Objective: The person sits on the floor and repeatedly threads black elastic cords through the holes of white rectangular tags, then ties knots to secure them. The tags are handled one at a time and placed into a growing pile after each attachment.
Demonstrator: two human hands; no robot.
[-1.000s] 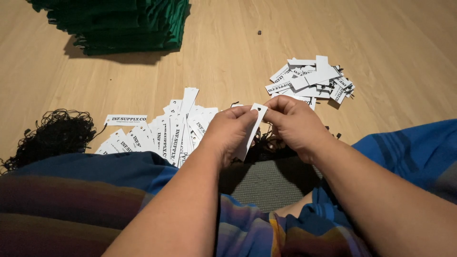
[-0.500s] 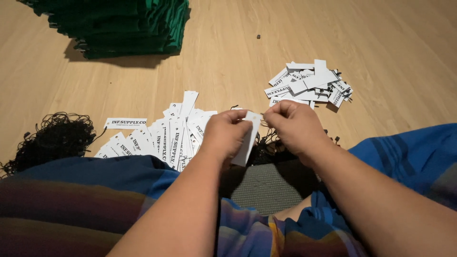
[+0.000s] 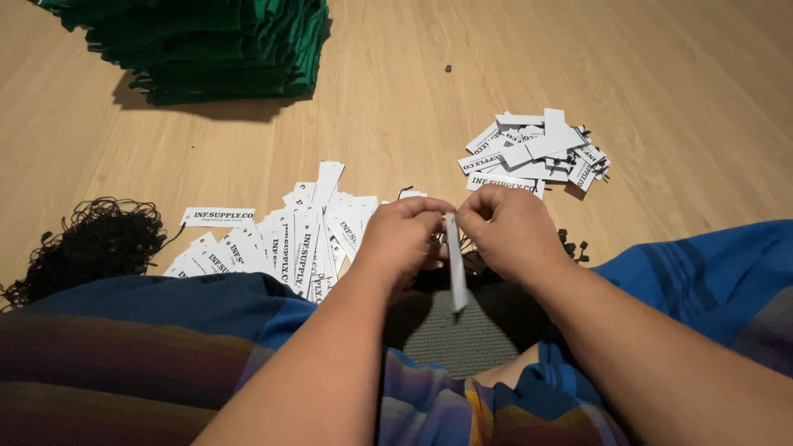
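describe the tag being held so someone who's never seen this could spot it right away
Start at the spread of white tags on the wooden floor, then move right to the left hand and right hand. Pinched between them is one narrow white paper tag. It alone hangs edge-on in the air; the others lie flat.

White rectangular tag (image 3: 455, 263), seen edge-on and hanging down, pinched at its top between left hand (image 3: 402, 235) and right hand (image 3: 510, 230). Fanned spread of white tags with black print (image 3: 281, 239) on the floor at left; smaller heap of white tags (image 3: 533, 153) at upper right.
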